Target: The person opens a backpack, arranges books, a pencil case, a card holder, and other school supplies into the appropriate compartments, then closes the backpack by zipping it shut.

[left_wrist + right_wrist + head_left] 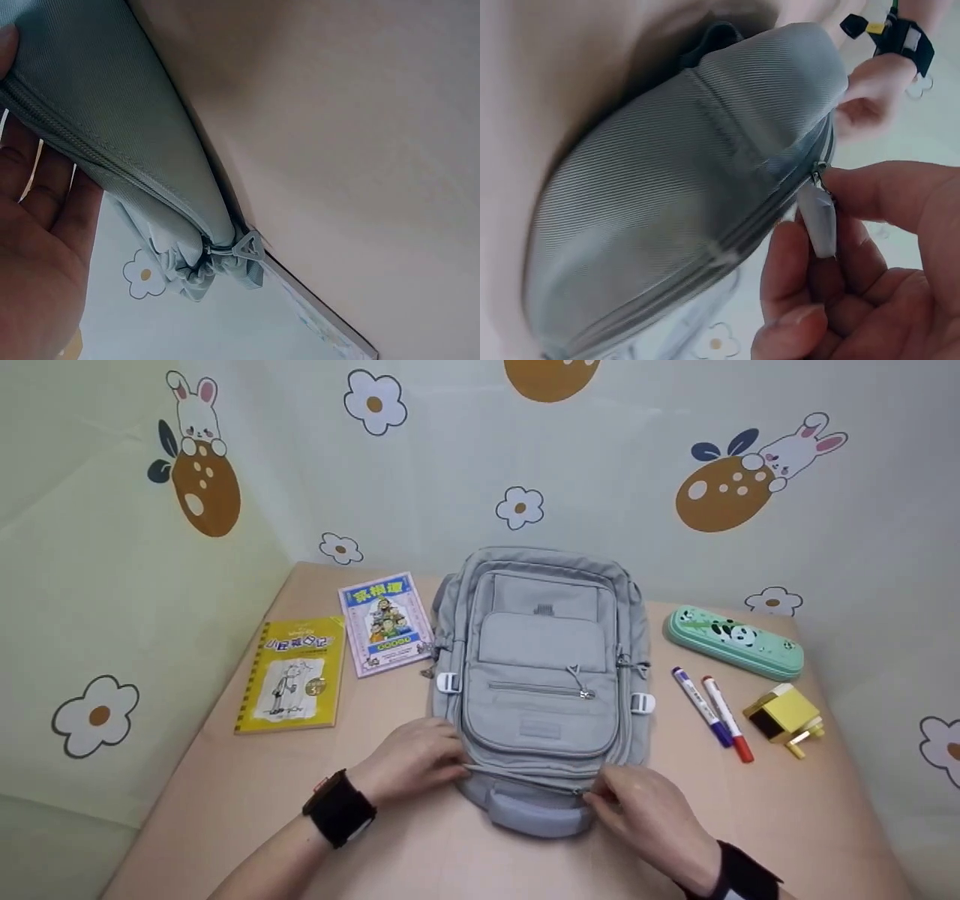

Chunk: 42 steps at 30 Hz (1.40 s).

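Observation:
A grey backpack (544,641) lies front side up on the table, its padded handle (540,814) toward me. My left hand (416,761) grips the fabric at the near left edge. In the left wrist view the thumb is above a zipper (112,165) and the fingers are beneath the fabric. At the near right edge, my right hand (656,814) pinches a zipper pull. That grey zipper pull (819,225) shows between thumb and fingers in the right wrist view. Another pull, a triangular loop (249,246), hangs at the bag's side, out of the left hand's grip.
Left of the bag lie a yellow book (292,675) and a pink-bordered book (386,622). On its right are a green panda pencil case (735,641), a purple-capped marker (701,706), a red-capped marker (727,718) and a yellow pencil sharpener (784,712).

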Each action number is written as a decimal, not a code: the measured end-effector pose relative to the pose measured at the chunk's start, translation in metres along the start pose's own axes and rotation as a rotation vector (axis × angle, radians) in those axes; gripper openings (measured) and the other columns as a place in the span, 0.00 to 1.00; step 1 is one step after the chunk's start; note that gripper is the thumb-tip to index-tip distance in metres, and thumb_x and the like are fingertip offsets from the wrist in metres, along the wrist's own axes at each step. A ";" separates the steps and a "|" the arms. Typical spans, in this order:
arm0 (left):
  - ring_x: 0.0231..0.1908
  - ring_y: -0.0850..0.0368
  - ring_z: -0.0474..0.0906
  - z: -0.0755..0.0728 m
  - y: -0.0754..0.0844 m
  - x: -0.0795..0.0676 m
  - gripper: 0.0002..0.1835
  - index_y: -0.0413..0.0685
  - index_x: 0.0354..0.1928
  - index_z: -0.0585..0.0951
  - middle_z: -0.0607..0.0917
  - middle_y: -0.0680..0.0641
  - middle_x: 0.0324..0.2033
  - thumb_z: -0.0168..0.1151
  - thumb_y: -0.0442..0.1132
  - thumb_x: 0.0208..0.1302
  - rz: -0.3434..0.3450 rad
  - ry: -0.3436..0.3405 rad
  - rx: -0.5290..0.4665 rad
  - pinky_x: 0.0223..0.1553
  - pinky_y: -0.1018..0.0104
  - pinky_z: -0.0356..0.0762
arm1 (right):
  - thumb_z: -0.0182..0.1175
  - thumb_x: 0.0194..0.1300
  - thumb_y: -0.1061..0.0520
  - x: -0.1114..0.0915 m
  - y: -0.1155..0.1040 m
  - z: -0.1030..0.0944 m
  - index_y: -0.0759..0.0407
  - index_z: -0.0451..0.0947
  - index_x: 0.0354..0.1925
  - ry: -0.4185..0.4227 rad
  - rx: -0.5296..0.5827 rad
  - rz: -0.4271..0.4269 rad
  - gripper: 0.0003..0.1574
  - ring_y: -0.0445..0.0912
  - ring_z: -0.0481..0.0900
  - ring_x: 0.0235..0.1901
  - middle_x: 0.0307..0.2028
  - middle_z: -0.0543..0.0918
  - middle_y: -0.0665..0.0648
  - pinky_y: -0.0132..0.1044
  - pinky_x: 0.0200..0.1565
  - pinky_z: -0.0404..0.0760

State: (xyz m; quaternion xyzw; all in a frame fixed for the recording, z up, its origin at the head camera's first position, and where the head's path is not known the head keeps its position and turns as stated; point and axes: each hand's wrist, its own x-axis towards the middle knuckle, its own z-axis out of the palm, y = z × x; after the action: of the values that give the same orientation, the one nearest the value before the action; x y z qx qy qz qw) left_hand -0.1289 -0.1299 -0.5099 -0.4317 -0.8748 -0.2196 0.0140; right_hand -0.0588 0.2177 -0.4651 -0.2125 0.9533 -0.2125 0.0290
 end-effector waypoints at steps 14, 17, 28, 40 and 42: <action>0.39 0.59 0.78 -0.003 0.039 0.025 0.13 0.57 0.43 0.88 0.85 0.57 0.37 0.69 0.54 0.65 0.093 -0.008 0.162 0.43 0.63 0.76 | 0.73 0.62 0.54 0.001 0.007 0.001 0.45 0.81 0.35 -0.042 0.053 0.020 0.08 0.33 0.72 0.30 0.29 0.78 0.37 0.33 0.32 0.74; 0.37 0.60 0.78 -0.003 0.052 0.037 0.13 0.58 0.44 0.88 0.85 0.58 0.35 0.68 0.56 0.67 0.132 -0.006 0.210 0.40 0.64 0.75 | 0.74 0.61 0.53 0.001 0.007 0.003 0.43 0.80 0.34 -0.025 0.033 0.030 0.10 0.33 0.73 0.30 0.28 0.77 0.37 0.33 0.32 0.75; 0.37 0.62 0.79 0.010 0.071 0.062 0.12 0.59 0.44 0.88 0.85 0.59 0.38 0.68 0.55 0.66 0.159 -0.077 0.271 0.40 0.67 0.76 | 0.72 0.63 0.51 0.002 0.006 0.005 0.41 0.79 0.33 -0.031 0.035 0.060 0.09 0.32 0.71 0.28 0.27 0.75 0.36 0.32 0.30 0.73; 0.32 0.64 0.77 0.018 0.077 0.065 0.05 0.59 0.36 0.86 0.83 0.60 0.32 0.69 0.49 0.66 0.168 -0.080 0.299 0.34 0.71 0.73 | 0.71 0.65 0.51 0.001 0.010 0.005 0.42 0.81 0.33 -0.024 0.059 0.033 0.07 0.31 0.72 0.29 0.27 0.76 0.35 0.32 0.31 0.74; 0.32 0.64 0.77 0.018 0.077 0.066 0.05 0.60 0.36 0.86 0.83 0.60 0.32 0.70 0.49 0.65 0.173 -0.071 0.297 0.35 0.71 0.74 | 0.71 0.65 0.51 0.000 0.011 0.004 0.42 0.81 0.33 -0.012 0.059 0.026 0.06 0.32 0.72 0.29 0.27 0.76 0.35 0.33 0.31 0.75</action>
State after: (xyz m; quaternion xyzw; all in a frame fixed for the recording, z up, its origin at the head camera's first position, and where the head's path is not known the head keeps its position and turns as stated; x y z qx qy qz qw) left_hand -0.1085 -0.0328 -0.4836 -0.5061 -0.8571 -0.0705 0.0657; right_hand -0.0626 0.2253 -0.4736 -0.2003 0.9491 -0.2389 0.0437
